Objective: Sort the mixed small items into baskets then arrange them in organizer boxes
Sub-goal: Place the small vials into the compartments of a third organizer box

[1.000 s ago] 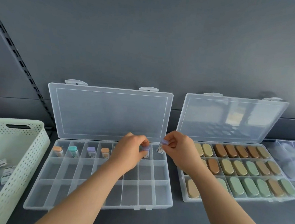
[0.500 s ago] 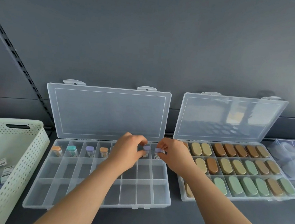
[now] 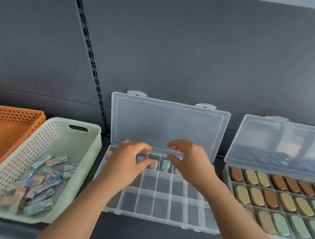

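Left grip (image 3: 127,162) pinches a purple vial (image 3: 140,158) in the box's (image 3: 163,203) far row. Right grip (image 3: 191,159) is spread loose, holding nothing. A teal vial (image 3: 166,165) stands between them.

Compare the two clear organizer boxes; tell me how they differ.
The left box holds only a few capped items in its back row; the right box's visible cells are full of brown, tan and green ovals. The left hand pinches a purple-capped item in the left box; no hand touches the right box. Both are clear, lids open.
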A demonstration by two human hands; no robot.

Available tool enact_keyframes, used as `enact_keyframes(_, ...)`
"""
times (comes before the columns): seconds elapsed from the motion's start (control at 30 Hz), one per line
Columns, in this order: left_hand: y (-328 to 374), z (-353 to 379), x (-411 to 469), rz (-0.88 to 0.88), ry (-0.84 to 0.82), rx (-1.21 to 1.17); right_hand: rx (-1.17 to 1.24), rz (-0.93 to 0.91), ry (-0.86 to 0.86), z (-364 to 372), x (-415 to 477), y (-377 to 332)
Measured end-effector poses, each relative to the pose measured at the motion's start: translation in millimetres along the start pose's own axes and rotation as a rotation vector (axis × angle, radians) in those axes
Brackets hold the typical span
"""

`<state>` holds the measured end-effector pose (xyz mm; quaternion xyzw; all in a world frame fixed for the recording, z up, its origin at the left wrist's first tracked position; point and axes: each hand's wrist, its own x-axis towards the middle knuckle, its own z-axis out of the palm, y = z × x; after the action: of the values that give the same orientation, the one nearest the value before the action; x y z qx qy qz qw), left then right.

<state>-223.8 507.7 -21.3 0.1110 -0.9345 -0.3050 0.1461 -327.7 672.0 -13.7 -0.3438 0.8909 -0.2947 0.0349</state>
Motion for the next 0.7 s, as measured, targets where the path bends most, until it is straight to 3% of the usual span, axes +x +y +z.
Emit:
enact_keyframes(0.17, -76, -79, -28, -0.145, 0.071, 0.091, 0.162, -0.104, -0.101, 48, 30, -79)
enact_keyframes(0.33, -169, -119, -36, -0.298, -0.071, 0.212, 0.223, -0.131, -0.234, 91, 55, -138)
enact_keyframes(0.43, -204, -122, -30, -0.264, -0.252, 0.408, 0.186, -0.151, -0.295, 112, 67, -159)
enact_keyframes(0.53, -217, -121, -24, -0.15, -0.319, 0.547, 0.145, -0.127, -0.365, 130, 80, -171)
enact_keyframes(0.7, -224, -130, -24, -0.118, -0.309, 0.378, -0.053, -0.13, -0.522, 157, 100, -192)
